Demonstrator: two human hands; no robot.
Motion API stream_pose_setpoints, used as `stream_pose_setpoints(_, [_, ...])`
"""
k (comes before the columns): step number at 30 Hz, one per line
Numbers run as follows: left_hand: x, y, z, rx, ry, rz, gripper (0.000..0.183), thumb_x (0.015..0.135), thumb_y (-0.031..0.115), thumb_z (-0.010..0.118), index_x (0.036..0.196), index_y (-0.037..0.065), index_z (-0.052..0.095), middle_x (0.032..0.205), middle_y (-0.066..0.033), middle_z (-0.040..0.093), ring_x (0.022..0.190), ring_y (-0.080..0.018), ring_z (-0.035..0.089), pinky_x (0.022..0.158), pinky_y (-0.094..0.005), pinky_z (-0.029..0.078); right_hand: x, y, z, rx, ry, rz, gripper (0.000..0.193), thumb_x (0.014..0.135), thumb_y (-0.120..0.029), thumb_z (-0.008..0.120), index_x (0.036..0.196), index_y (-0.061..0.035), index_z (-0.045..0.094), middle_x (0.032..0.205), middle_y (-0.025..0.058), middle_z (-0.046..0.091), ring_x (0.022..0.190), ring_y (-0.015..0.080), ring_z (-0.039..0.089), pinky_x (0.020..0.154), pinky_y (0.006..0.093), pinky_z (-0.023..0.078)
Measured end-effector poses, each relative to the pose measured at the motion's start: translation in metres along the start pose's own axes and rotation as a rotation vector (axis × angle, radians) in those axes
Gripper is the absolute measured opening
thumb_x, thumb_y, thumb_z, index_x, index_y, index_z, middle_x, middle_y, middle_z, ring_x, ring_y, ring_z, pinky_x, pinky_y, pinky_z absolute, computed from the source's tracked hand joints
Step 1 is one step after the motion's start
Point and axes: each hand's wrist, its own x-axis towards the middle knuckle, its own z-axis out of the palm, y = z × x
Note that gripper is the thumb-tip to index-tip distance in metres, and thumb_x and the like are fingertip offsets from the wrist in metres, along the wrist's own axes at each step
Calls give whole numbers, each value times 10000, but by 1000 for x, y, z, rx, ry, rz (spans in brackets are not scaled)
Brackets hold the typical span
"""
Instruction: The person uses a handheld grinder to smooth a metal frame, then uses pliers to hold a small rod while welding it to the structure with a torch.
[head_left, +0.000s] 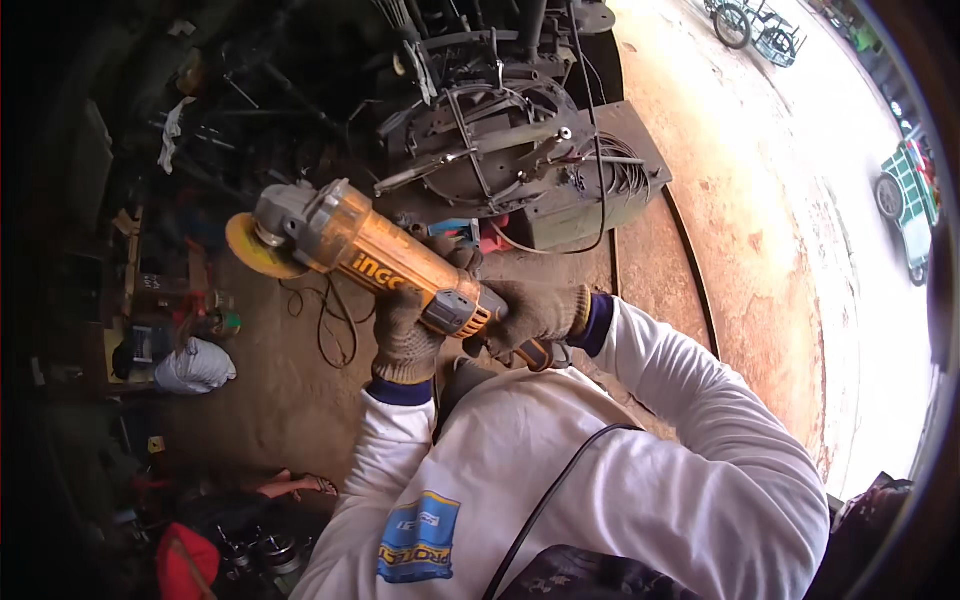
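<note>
An orange and grey angle grinder [390,250] is held up in front of my chest, its metal head and yellow disc [262,247] pointing to the far left. My left hand [405,335], in a knitted work glove, wraps round the underside of the grinder's body. My right hand [535,310], gloved the same way, grips the rear of the body near the handle. Both hands are closed on the tool. The disc stands in the air, apart from any workpiece. Some fingers of each hand are hidden behind the grinder.
Beyond the grinder stands a round metal frame [480,150] with rods, beside a metal box [590,190] with coiled cable. Cables [690,260] cross the brown floor at right. A person in a grey top [195,367] is at left; another's foot [315,484] shows lower left. Vehicles are outside.
</note>
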Motion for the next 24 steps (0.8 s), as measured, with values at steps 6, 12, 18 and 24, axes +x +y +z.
stream_pose_setpoints(6, [18,-26,22,84,-44,-64,758,839,402,779,1420,69,425,1286,-123,613,1105,-300,631,1026,-496,475,-38,-5,-8,-61,171,1,688,751,-74,761,1373,-39,470,1022,64,647,830,137,647,683,303,574])
stream_pose_setpoints(12, [68,-33,53,58,-93,-118,809,731,375,889,1324,32,458,1155,-142,631,1003,-289,680,778,-429,616,-62,-47,-5,-71,386,31,574,779,-85,750,1302,-35,521,986,53,655,771,135,648,668,297,560])
stream_pose_setpoints(18, [116,-23,102,77,-280,-182,654,748,345,873,1204,-5,560,1060,-124,686,990,-242,695,850,-400,596,-81,-76,-3,-39,604,-39,504,740,-102,780,1181,-13,554,858,77,638,671,177,642,605,321,551])
stream_pose_setpoints(24, [181,-73,119,167,-406,-235,428,847,191,755,1179,1,565,1052,-124,669,903,-224,684,761,-373,595,-113,-97,-34,73,683,-151,536,756,-104,765,1222,11,527,955,108,658,747,199,673,652,341,581])
